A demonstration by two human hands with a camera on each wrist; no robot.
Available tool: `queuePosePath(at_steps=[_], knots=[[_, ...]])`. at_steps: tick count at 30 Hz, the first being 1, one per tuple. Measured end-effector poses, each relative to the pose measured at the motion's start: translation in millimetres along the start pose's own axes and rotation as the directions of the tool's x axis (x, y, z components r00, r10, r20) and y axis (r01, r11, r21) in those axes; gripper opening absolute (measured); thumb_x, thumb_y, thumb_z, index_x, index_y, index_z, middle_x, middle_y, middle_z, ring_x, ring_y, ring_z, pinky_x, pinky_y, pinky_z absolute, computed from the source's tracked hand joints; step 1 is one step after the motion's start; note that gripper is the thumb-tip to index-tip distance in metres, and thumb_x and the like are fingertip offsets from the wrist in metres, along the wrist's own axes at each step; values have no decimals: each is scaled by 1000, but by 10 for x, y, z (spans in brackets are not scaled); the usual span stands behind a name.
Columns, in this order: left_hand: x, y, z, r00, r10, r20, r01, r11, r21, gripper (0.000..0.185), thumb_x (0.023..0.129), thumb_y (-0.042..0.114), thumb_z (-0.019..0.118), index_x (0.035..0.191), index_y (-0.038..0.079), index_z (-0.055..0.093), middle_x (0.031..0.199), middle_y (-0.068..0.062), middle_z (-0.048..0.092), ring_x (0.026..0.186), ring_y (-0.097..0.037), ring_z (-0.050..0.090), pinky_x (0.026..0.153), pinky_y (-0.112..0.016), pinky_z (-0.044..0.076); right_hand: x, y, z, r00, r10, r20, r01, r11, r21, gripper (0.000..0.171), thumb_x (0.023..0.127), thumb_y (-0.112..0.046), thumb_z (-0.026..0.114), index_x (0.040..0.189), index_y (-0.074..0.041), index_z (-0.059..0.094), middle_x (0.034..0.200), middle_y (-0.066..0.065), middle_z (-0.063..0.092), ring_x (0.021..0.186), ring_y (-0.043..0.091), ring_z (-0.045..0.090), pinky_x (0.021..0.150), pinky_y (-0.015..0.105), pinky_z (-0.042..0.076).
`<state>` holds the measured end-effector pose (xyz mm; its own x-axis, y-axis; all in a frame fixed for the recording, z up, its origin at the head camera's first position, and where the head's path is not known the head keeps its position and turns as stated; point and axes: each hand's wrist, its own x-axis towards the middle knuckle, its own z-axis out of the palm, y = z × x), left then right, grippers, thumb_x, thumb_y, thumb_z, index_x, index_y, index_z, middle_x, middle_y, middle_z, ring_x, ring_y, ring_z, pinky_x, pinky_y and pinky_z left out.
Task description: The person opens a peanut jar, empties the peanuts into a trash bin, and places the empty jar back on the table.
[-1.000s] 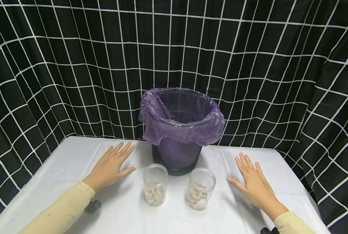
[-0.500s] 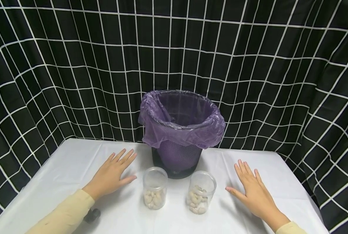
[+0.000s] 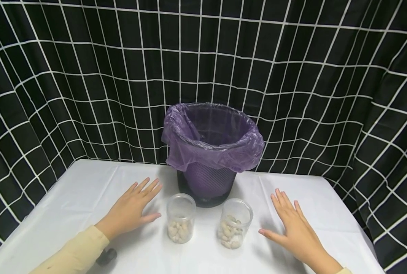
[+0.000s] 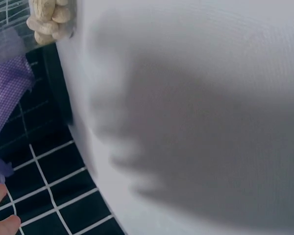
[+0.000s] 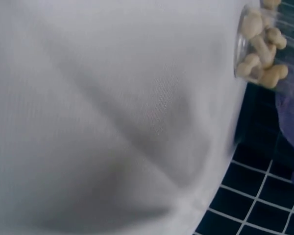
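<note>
Two clear plastic jars, each partly filled with pale peanuts in their shells, stand upright side by side. My left hand (image 3: 129, 211) hovers over the cloth left of the left jar (image 3: 182, 205), fingers spread and thumb towards it, touching nothing. On the other side, my right hand (image 3: 295, 232) is held flat, its thumb pointing at the right jar (image 3: 237, 209) across a small gap. Peanuts (image 4: 48, 22) show through the jar in the left wrist view, and more peanuts (image 5: 262, 51) in the right wrist view. Both jars' mouths are uncovered.
Behind the jars stands a dark mesh wastebasket (image 3: 207, 186), lined with a purple plastic bag (image 3: 220, 156) folded over its rim. A white cloth (image 3: 97, 182) covers the table. Black curtains with a white grid (image 3: 203, 49) enclose the back and sides.
Both hands have come slightly nearer the jars and towards the body, the left moving right and the right moving left. The jars and wastebasket have stayed put.
</note>
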<state>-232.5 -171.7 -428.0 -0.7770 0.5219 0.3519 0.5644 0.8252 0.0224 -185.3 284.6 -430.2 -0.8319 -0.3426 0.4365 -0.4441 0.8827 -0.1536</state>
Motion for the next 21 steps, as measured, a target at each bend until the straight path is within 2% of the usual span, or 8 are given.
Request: queuePosePath(at_steps=[13, 21], knots=[[-24, 49, 57, 1000, 6, 5, -6, 1000, -29, 84, 85, 53, 70, 152, 11, 40, 157, -8, 42, 145, -36, 38, 119, -57, 33, 2, -260, -23, 993, -89, -77, 91, 996, 22, 103, 75, -51, 79, 154, -4, 32, 160, 21, 32, 153, -1, -5, 123, 15, -12], [-40, 64, 57, 1000, 1, 12, 0, 997, -82, 89, 83, 52, 73, 153, 12, 38, 158, -8, 40, 147, -37, 35, 120, -57, 31, 61, -448, -65, 979, -169, -116, 177, 983, 55, 102, 79, -55, 76, 156, -7, 30, 163, 15, 28, 155, 4, 2, 125, 16, -7]])
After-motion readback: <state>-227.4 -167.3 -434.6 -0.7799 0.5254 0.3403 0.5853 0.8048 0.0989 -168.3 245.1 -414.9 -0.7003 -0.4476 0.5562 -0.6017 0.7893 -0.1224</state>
